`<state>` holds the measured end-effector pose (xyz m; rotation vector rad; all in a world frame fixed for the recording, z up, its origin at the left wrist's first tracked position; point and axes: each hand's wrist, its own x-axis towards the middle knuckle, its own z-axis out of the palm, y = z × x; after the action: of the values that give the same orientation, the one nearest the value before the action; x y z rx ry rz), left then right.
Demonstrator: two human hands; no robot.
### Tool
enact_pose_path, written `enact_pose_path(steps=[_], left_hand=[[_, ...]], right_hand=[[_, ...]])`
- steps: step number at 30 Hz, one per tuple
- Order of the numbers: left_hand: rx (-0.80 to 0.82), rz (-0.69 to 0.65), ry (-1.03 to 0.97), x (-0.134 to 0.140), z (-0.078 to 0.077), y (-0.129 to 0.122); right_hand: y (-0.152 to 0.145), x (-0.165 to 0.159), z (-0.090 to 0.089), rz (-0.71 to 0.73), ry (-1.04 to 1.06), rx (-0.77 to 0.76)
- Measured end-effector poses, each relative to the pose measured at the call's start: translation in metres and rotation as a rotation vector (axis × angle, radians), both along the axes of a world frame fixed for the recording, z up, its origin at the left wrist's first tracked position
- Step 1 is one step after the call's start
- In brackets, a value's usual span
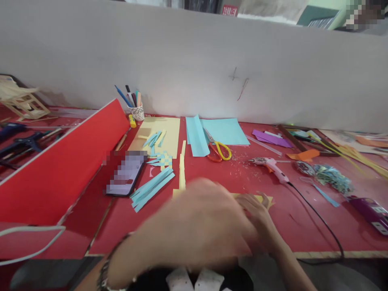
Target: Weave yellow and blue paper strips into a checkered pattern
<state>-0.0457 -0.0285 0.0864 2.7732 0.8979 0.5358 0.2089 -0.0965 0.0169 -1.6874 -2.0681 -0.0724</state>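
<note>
Red bench [297, 234], seen from the wearer's head, left to right. At the far left stands a stick-built wooden model [26, 101]; nearer, a long red board [68, 161] slants across the surface. Beside it lies a phone [125, 178], with a patterned pen cup [138, 112] behind. Next come a bundle of blue strips [153, 190], a pale yellow sheet [172, 133], and a woven blue-and-yellow piece [166, 161] at its near edge. A narrow yellow strip [182, 167] runs toward the yellow paper [176, 194], which lies at the near middle, mostly hidden by the hands. The left hand [203, 218], braceleted and motion-blurred, covers its middle; its grip cannot be told. Beyond, scissors [223, 150] rest with blades over blue paper [228, 129]. The right hand [256, 206] has its fingers bent over the yellow paper's right part; whether they pinch it cannot be told. Farther right lie a pink glue gun [274, 167], a tuft of shredded strips [332, 178] and a purple object [370, 212].
</note>
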Motion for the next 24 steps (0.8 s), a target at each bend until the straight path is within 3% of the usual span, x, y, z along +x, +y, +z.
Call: enact_pose_path(steps=[2,5,7,9,12,14,16,17,19,24], left_hand=[[0.055,0.138,-0.021,-0.016,-0.007,0.020],[0.187,0.627,0.078,-0.051,-0.036,0.048],[0.121,0.716,0.195,-0.072,-0.056,0.059],[0.105,0.706,0.202,-0.080,-0.063,0.059],[0.237,0.678,0.018,-0.064,-0.053,0.039],[0.243,0.465,-0.099,-0.039,-0.041,0.015],[0.224,0.163,-0.138,-0.008,-0.036,-0.008],[0.235,0.032,-0.120,0.006,-0.037,-0.017],[0.169,-0.093,-0.036,0.029,-0.044,-0.027],[-0.073,0.015,0.136,0.046,-0.068,-0.018]], right_hand=[[-0.004,0.000,-0.002,-0.044,0.022,0.021],[-0.006,-0.003,-0.002,-0.067,0.034,0.043],[-0.005,-0.005,-0.002,-0.050,0.023,0.055],[-0.004,-0.006,-0.002,-0.028,0.002,0.076],[0.000,-0.007,-0.003,-0.021,-0.051,0.124],[0.002,-0.009,-0.005,0.004,-0.094,0.159],[0.005,-0.013,-0.007,0.048,-0.127,0.158],[0.006,-0.016,-0.008,0.073,-0.138,0.138],[0.006,-0.022,-0.010,0.125,-0.147,0.070],[0.007,-0.027,-0.011,0.248,-0.143,-0.027]])
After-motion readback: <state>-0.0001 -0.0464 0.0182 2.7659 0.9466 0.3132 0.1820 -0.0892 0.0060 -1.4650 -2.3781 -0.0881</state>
